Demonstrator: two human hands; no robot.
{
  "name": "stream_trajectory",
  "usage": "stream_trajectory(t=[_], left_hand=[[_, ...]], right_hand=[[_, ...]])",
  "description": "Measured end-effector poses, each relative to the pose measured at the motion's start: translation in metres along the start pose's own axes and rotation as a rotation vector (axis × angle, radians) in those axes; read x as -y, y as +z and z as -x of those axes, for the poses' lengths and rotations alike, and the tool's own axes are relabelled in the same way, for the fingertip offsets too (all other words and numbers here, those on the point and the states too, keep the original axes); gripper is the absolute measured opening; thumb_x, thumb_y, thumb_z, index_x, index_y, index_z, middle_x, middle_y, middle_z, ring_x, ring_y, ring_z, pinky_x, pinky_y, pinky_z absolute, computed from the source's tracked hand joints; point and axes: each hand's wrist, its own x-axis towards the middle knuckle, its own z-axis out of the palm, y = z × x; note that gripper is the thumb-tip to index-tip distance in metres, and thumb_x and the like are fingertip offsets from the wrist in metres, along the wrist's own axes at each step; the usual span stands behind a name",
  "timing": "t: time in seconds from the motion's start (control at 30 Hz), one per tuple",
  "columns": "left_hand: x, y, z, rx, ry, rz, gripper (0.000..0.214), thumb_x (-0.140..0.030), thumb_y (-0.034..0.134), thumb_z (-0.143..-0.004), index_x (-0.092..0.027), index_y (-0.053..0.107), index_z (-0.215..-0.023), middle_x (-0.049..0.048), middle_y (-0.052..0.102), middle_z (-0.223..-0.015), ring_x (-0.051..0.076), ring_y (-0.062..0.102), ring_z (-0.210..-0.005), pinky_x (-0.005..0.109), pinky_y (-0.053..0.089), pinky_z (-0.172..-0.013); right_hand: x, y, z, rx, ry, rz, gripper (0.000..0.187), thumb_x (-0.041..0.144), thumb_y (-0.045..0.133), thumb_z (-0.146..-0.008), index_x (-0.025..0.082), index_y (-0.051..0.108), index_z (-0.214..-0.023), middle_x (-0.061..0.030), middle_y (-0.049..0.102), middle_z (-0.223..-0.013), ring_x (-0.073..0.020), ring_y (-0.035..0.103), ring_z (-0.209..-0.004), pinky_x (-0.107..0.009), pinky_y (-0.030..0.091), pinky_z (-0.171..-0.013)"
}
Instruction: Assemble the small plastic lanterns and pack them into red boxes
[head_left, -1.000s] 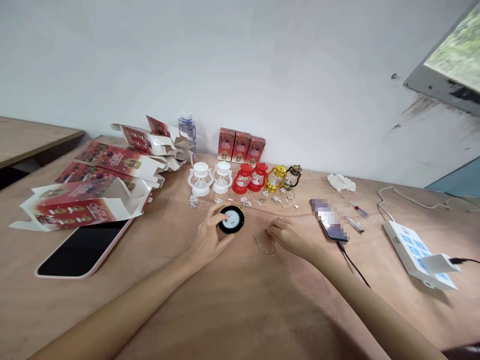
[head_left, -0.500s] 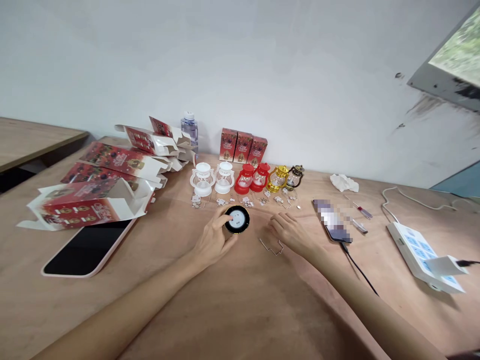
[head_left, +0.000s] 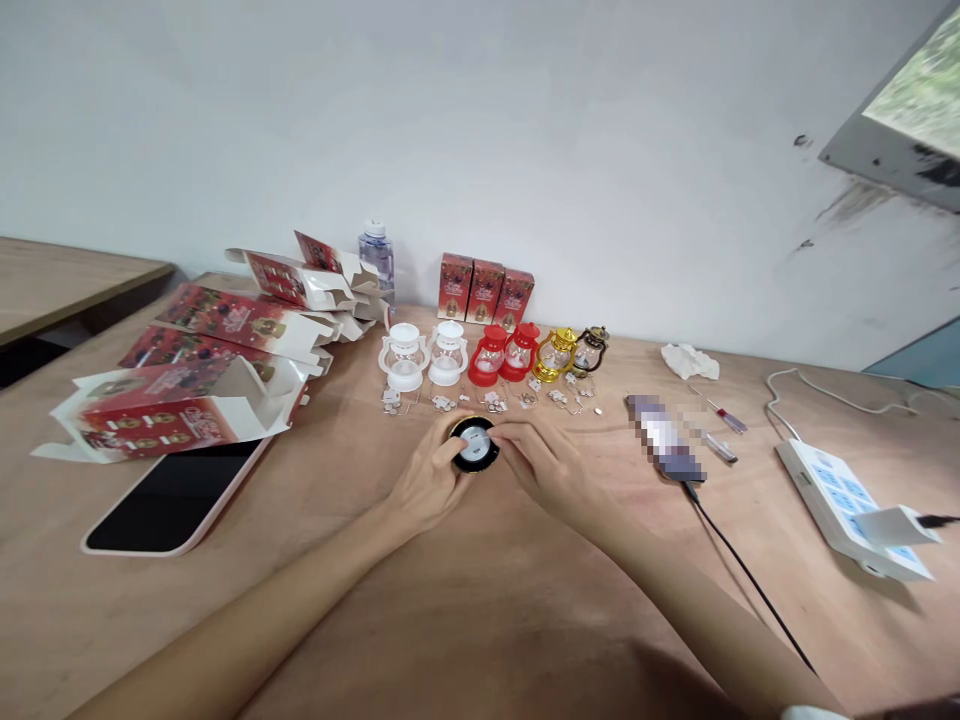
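Observation:
My left hand (head_left: 424, 480) is closed round the left side of a round black base with a white centre (head_left: 474, 443) that rests on the wooden table (head_left: 480, 620). My right hand (head_left: 540, 462) lies against the base's right edge, fingertips pinched together at the rim. What they pinch is hidden. The bent wire handle is out of sight. Just behind stands a row of toy lanterns: two white (head_left: 405, 360), two red (head_left: 502, 355), one gold (head_left: 555, 355), one dark (head_left: 590, 350). Small metal parts (head_left: 487, 402) lie in front of them.
Three red boxes (head_left: 484, 290) and a water bottle (head_left: 375, 255) stand by the wall. Opened red cartons (head_left: 172, 410) and a dark tablet (head_left: 172, 495) lie left. Right are a phone on a cable (head_left: 664, 448), a screwdriver (head_left: 724, 415), a tissue (head_left: 690, 360) and a white power strip (head_left: 840, 505).
My right hand has moved left from the wire handle's spot to the round base. The wire handle no longer shows on the table. My left hand has stayed on the base.

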Motion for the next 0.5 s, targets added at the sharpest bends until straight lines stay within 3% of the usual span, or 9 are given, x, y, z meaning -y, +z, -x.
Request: stream_trajectory(t=[0.23, 0.37, 0.5], left_hand=[[-0.0032, 0.0019, 0.0028, 0.039, -0.108, 0.020, 0.022, -0.004, 0.049, -0.077, -0.020, 0.043, -0.090, 0.0127, 0.050, -0.122, 0.024, 0.057, -0.111, 0.041, 0.054, -0.088], [-0.0016, 0.0009, 0.0004, 0.023, -0.036, 0.029, 0.025, -0.007, 0.049, -0.079, -0.021, 0.042, -0.097, 0.0137, 0.050, -0.121, 0.024, 0.056, -0.112, 0.042, 0.054, -0.088], [0.0011, 0.0003, -0.0006, -0.021, 0.022, 0.030, 0.037, -0.010, 0.051, -0.081, -0.023, 0.036, -0.112, 0.0147, 0.050, -0.122, 0.024, 0.055, -0.115, 0.045, 0.052, -0.090]], right_hand=[[-0.0011, 0.0060, -0.0001, 0.027, -0.072, 0.085, 0.013, 0.008, 0.047, -0.091, 0.014, 0.055, -0.100, -0.0103, 0.067, -0.089, -0.0161, 0.066, -0.083, -0.026, 0.055, -0.071], [-0.0035, 0.0055, 0.0014, 0.049, -0.102, 0.139, 0.012, 0.008, 0.048, -0.091, 0.013, 0.056, -0.099, -0.0105, 0.067, -0.090, -0.0163, 0.066, -0.083, -0.026, 0.055, -0.073], [-0.0073, 0.0022, 0.0023, 0.095, -0.223, 0.270, 0.016, 0.007, 0.044, -0.092, 0.010, 0.057, -0.101, -0.0133, 0.068, -0.094, -0.0184, 0.066, -0.087, -0.028, 0.054, -0.076]])
